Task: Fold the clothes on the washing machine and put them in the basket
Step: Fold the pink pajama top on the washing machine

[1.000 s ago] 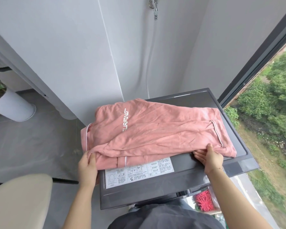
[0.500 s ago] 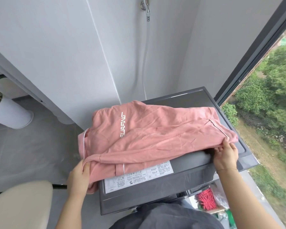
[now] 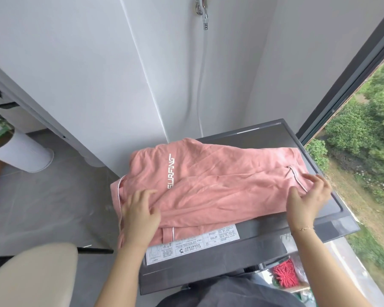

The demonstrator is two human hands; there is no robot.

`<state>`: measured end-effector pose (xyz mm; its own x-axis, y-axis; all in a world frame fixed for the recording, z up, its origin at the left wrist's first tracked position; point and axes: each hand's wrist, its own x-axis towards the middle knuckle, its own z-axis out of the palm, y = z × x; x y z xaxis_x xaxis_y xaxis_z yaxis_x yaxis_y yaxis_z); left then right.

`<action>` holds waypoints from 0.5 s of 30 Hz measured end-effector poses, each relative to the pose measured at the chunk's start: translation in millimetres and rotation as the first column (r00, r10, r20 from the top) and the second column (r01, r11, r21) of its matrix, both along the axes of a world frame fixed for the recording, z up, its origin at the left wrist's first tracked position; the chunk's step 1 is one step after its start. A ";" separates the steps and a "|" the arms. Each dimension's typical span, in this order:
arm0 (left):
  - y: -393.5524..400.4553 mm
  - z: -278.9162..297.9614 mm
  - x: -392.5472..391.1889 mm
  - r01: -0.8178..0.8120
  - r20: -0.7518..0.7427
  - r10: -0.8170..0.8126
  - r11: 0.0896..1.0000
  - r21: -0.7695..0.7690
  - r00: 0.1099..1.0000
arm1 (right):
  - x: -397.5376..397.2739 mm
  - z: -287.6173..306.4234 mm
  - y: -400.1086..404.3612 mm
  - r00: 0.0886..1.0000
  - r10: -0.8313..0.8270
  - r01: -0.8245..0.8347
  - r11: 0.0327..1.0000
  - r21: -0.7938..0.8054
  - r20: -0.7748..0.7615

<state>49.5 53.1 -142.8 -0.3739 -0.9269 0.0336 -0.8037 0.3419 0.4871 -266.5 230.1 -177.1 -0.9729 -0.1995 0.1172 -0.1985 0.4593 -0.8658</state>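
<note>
Item: pink cotton garment with white "SURFING" print, lying half-folded on the dark grey washing machine lid. Our left hand presses its 8 o'clock edge, fingers loosely spread; right hand lies relaxed at 3 o'clock, gripping nothing. We should smooth creases outward before folding again (basket unseen).

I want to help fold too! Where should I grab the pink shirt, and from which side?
Grab the pink shirt at its two short ends, probably from the near edge of the washing machine. It lies flat and stretched sideways, so both hands fit there: the left hand rests on the left end, and the right hand on the piped right end.
</note>
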 end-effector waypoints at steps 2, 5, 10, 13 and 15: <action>1.2 3.5 -33.5 0.101 -0.074 -0.101 0.995 -0.004 0.992 | -2.8 2.9 -12.3 0.992 0.119 -0.120 0.993 -0.010 -0.043; -4.0 3.4 -81.7 0.176 -0.101 -0.173 0.984 0.023 0.980 | -8.2 16.8 -32.1 0.971 0.227 -0.222 0.973 -0.063 0.070; -35.9 9.0 -147.4 0.246 -0.018 -0.246 0.962 0.121 0.969 | -45.4 29.0 -61.3 0.902 0.399 -0.408 0.913 0.023 0.164; -62.1 10.5 -181.3 0.257 0.076 -0.270 0.955 0.151 0.960 | -84.5 28.3 -84.5 0.838 0.534 -0.544 0.809 0.223 0.110; -78.2 9.5 -196.4 0.262 0.137 -0.298 0.937 0.229 0.945 | -102.2 28.8 -102.5 0.801 0.576 -0.596 0.738 0.316 0.166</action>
